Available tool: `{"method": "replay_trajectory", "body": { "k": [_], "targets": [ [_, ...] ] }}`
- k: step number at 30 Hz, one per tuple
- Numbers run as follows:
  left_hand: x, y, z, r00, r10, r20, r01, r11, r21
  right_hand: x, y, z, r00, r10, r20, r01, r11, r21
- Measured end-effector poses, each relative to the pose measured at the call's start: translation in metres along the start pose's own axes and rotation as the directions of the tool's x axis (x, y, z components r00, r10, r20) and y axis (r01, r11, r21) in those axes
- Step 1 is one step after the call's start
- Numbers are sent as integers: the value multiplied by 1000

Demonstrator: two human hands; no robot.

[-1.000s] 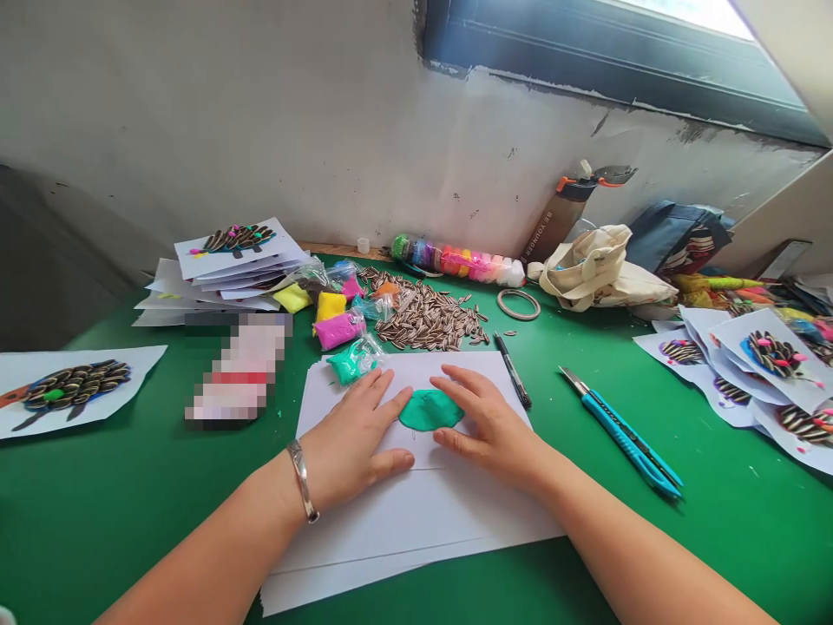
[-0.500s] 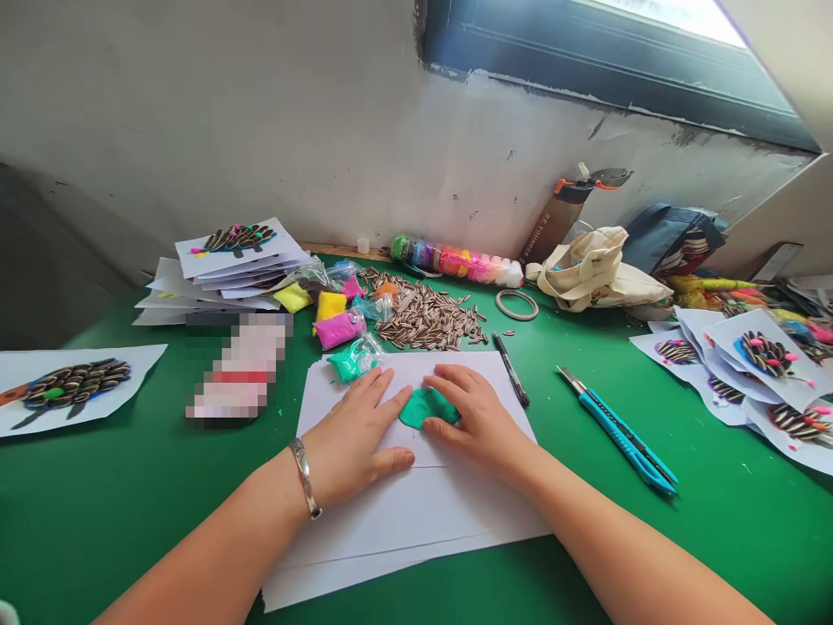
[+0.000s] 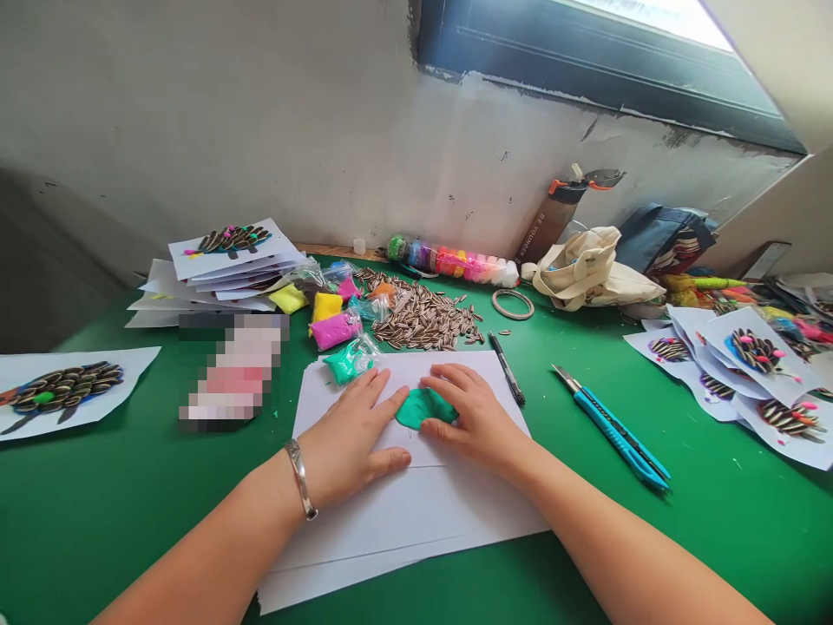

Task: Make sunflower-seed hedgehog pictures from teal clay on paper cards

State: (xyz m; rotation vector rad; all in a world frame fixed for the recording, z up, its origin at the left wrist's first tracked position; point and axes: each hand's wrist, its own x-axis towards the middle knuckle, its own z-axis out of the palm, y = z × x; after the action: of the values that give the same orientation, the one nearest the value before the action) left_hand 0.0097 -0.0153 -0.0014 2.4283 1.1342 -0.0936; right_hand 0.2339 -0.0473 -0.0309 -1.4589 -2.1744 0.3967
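Note:
A flattened patch of green modelling clay lies on white paper in front of me. My left hand rests flat on the paper with its fingers spread, the index fingertip at the clay's left edge. Over the clay's right side is my right hand, fingers apart and slightly bent, touching the clay and hiding part of it. Just beyond my left fingers sits a small bag of green clay. A black pen lies right of the paper's top, and a blue utility knife farther right.
Sunflower seeds are heaped behind the paper, beside bags of coloured clay. A stack of seed pictures stands at the back left, more seed pictures at right. A roll of tape, a cloth bag and a bottle sit behind.
The whole view has shifted slightly, so things appear a little farther left. Both hands keep nearly the same pose at the green clay.

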Motion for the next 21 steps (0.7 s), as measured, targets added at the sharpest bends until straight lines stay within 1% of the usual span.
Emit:
{"method": "replay_trajectory", "body": {
  "k": [2, 7, 9, 14, 18, 21],
  "targets": [
    [0, 0, 0, 1000, 4, -10, -4, 1000, -3, 1, 1, -1, 1000, 5, 5, -5, 1000, 19],
    [0, -1, 1, 1000, 10, -4, -10, 1000, 5, -1, 13, -7, 995, 96, 23, -99, 974, 206],
    [0, -1, 1, 1000, 7, 4, -7, 1000, 10, -2, 16, -7, 997, 78, 5, -78, 977, 197],
    [1, -1, 0, 1000, -18, 14, 17, 999, 27, -1, 16, 1, 998, -23, -52, 28, 995, 97],
    [1, 0, 1, 1000, -16, 15, 16, 999, 31, 0, 15, 0, 998, -35, -51, 40, 996, 86],
    [0, -1, 1, 1000, -12, 13, 12, 999, 33, 0, 16, -4, 1000, -2, -20, 5, 991, 133]
  ]
}}
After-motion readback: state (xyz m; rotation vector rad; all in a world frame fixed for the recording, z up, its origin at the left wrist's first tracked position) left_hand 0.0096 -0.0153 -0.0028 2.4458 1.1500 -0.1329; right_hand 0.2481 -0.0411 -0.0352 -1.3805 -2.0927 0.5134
